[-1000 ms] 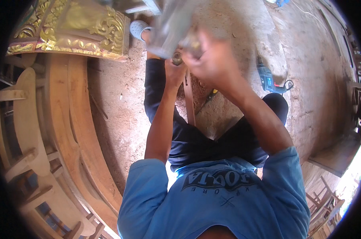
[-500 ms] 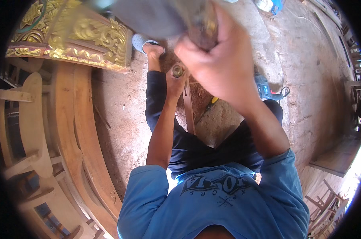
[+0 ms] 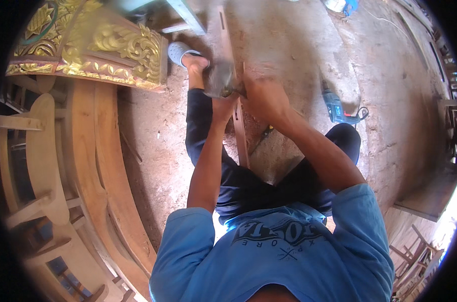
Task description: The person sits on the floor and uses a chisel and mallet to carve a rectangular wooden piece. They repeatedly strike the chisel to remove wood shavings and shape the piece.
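My right hand (image 3: pixel 266 95), blurred by motion, grips a mallet with a grey head (image 3: pixel 222 80), low over my left hand. My left hand (image 3: pixel 222 108) is closed around an upright chisel; the mallet head now covers most of the chisel's round handle end. Under both hands runs a long narrow wooden strip (image 3: pixel 241 143) with slots cut in it, reaching from between my legs to the far side. The chisel's tip is hidden.
A corded power drill (image 3: pixel 334 106) lies on the floor to the right. Left stand a gold carved panel (image 3: pixel 122 45), thick wooden planks (image 3: pixel 100 171) and pale chair parts (image 3: pixel 44 156). A small yellow-and-black tool (image 3: pixel 267 132) lies beside the strip. My clogged foot (image 3: pixel 182 54) rests far left.
My right hand has swung the mallet down and away from near the camera, to the top of the chisel. My left hand has stayed in place.
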Motion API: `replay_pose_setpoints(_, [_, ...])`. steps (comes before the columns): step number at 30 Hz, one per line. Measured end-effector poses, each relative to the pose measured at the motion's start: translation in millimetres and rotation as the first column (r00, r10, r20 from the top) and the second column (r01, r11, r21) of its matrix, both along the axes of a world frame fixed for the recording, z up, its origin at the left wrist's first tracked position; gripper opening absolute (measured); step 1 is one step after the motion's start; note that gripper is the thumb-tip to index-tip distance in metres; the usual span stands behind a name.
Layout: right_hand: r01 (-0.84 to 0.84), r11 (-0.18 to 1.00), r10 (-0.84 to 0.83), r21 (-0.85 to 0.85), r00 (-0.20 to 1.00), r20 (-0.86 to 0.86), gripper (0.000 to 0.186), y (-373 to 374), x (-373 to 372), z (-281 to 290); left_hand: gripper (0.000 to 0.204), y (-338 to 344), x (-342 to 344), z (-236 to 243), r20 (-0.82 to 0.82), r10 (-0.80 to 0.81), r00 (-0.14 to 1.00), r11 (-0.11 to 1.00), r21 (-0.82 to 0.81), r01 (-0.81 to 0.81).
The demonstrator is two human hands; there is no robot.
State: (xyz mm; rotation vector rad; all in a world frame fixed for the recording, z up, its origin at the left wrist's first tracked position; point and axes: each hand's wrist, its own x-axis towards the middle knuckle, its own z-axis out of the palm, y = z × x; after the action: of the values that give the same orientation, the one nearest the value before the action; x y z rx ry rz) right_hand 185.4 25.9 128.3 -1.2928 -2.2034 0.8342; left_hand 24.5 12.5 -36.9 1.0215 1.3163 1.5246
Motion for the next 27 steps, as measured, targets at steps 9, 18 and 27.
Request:
replay_pose_setpoints(9, [0.152, 0.9, -0.145, -0.409, 0.988, 0.048, 0.038, -41.7, 62.1, -31.8, 0.022, -72.2, 31.4, 22.5, -0.521, 0.043, 0.853, 0.928, 0.337, 0.159])
replay_pose_setpoints(18, [0.19, 0.874, -0.191, -0.448, 0.981, 0.042, 0.049, -52.2, 76.0, -33.2, 0.021, 82.0, -31.7, 24.8, 0.158, 0.105, 0.982, 0.957, -0.285, -0.057])
replay_pose_setpoints(27, [0.157, 0.856, -0.194, -0.493, 0.981, -0.024, 0.038, -56.6, 73.7, -26.1, 0.019, 35.9, -14.2, 32.6, 0.18, 0.191, 0.965, 0.981, -0.066, -0.181])
